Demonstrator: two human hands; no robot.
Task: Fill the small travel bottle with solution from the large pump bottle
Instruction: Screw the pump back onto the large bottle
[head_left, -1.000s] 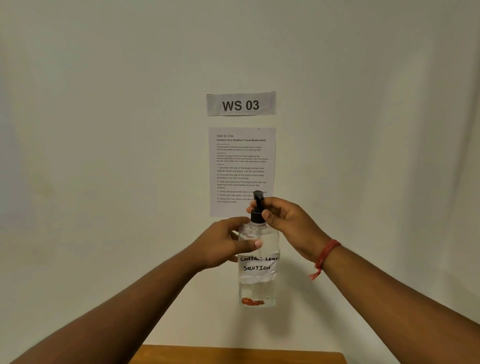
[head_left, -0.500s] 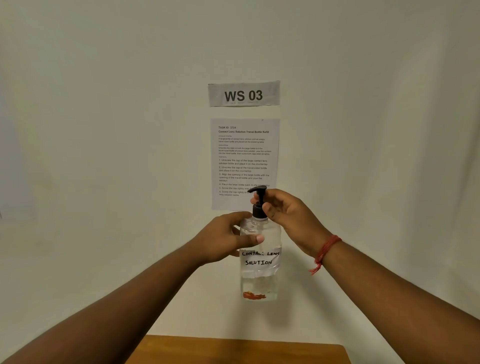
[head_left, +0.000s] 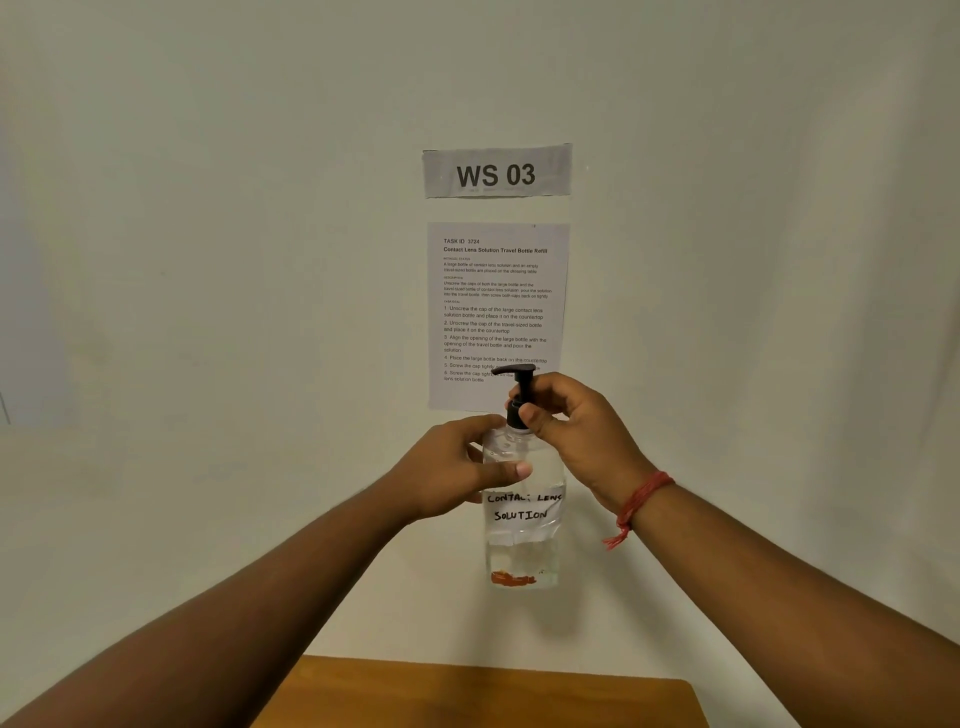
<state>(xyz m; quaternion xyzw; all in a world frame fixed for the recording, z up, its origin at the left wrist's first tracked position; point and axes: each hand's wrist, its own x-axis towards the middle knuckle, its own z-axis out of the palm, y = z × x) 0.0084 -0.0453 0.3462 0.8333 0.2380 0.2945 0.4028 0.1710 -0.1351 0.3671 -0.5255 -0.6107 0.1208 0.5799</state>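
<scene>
Clear plastic pump bottle (head_left: 522, 519) held up in the air in front of the white wall (head_left: 208, 260), well above the wooden table top (head_left: 483, 691). Long axis vertical, upright, pump end on top; black pump head (head_left: 519, 387) has its spout pointing left. White label on the bottle, handwritten "CONTAC LENS SOLUTION". Orange marking near the bottle's base, can't read it. Left hand (head_left: 457, 473) wraps the bottle's upper body, thumb across the front. Right hand (head_left: 576, 426) has fingers curled round the black pump collar at the neck, pinching it. Red thread band (head_left: 641, 499) on the right wrist. Paper sign (head_left: 496, 171) on the wall reads "WS 03". Printed sheet (head_left: 498, 306) below it reads "TASK ID 3724, Contact Lens Solution Travel Bottle Refill", then numbered steps; its bottom lines are partly hidden by the pump.
</scene>
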